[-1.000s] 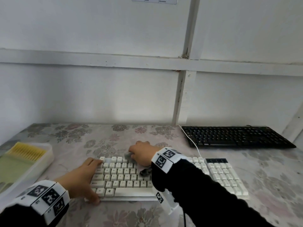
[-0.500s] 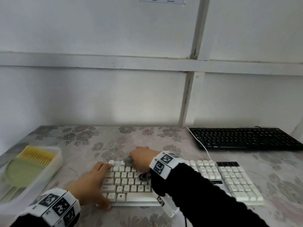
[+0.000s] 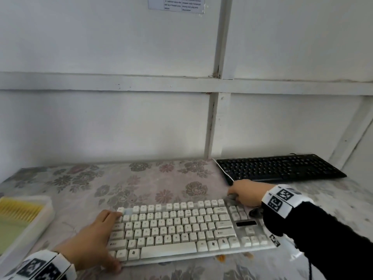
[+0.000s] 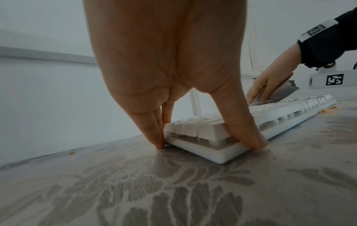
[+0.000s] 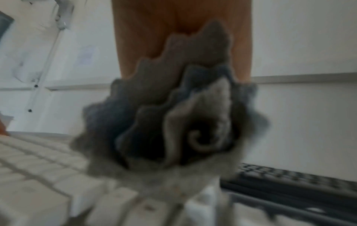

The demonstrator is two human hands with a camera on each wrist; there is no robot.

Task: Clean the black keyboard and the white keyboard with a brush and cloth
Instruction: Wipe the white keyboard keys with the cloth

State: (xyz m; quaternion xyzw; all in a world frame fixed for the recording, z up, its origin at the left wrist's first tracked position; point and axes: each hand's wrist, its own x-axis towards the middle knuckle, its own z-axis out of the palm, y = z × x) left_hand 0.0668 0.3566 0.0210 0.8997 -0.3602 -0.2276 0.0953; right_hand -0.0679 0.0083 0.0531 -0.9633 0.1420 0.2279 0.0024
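Note:
The white keyboard (image 3: 181, 229) lies across the near middle of the flowered table. My left hand (image 3: 105, 237) holds its left end, with the fingers (image 4: 154, 134) on the far side and the thumb (image 4: 249, 134) at the front edge. My right hand (image 3: 240, 194) grips a bunched grey cloth (image 5: 173, 122) and presses it on the keyboard's upper right corner, above the number pad. The cloth (image 4: 276, 94) sticks out under the palm. The black keyboard (image 3: 280, 166) lies at the back right by the wall, just beyond my right hand. The right wrist view is blurred.
A white tray (image 3: 40, 217) with a yellow brush (image 3: 18, 211) in it stands at the left edge of the table. The white cable (image 3: 224, 170) runs along the black keyboard's left end. Small orange crumbs (image 3: 221, 257) lie by the white keyboard's front edge. The wall stands close behind.
My right hand has swept the cloth rightward along the white keyboard's top row, from left of centre to the right end. The left hand has kept its hold on the left end.

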